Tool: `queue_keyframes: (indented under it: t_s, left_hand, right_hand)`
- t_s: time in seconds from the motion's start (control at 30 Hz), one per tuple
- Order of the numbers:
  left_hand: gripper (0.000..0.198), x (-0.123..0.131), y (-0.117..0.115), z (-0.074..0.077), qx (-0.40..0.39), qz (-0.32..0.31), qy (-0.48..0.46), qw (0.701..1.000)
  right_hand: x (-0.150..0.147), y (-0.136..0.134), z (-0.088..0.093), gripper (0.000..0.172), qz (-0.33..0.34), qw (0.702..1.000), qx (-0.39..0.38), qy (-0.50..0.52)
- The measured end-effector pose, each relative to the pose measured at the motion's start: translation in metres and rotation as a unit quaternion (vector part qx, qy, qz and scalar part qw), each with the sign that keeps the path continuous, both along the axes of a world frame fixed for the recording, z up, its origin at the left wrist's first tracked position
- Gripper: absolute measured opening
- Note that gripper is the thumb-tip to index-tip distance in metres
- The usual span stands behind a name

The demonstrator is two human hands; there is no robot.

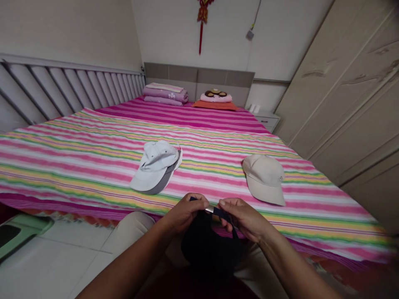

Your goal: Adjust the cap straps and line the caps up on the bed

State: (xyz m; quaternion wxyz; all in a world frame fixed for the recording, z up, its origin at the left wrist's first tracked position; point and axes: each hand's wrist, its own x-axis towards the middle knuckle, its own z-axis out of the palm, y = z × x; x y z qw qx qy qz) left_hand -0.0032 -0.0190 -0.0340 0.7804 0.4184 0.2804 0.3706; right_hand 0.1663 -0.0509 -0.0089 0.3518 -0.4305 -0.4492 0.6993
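A dark baseball cap (208,249) rests over my lap, its back strap and a shiny metal buckle (210,209) facing up. My left hand (187,211) pinches the strap just left of the buckle. On the other side, my right hand (243,216) grips the strap between thumb and fingers. Ahead on the bed, a stack of light grey and darker grey caps (157,164) lies to the left. A beige cap (264,178) sits to the right, brim toward me.
The bed has a striped sheet (212,143) and a grey headboard (224,79). Folded purple bedding (165,95) and a pink cushion (216,96) lie at its head. A railing (77,83) runs along the left. A green stool (25,230) stands at lower left, a wardrobe (346,91) at right.
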Motion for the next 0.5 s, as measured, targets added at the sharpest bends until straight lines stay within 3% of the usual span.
queue_keyframes:
  t_s: [0.2,0.5]
  left_hand:
    - [0.009,-0.0002,-0.0009,-0.0012,0.008,-0.005,-0.003,1.000]
    - [0.020,-0.0029,0.0008,-0.0011,0.006,0.001,0.015,1.000]
  right_hand:
    - [-0.0002,0.0042,0.0058,0.042,0.012,0.996,0.032,-0.085]
    - [-0.0025,0.0043,0.0085,0.045,0.022,0.991,0.040,-0.125]
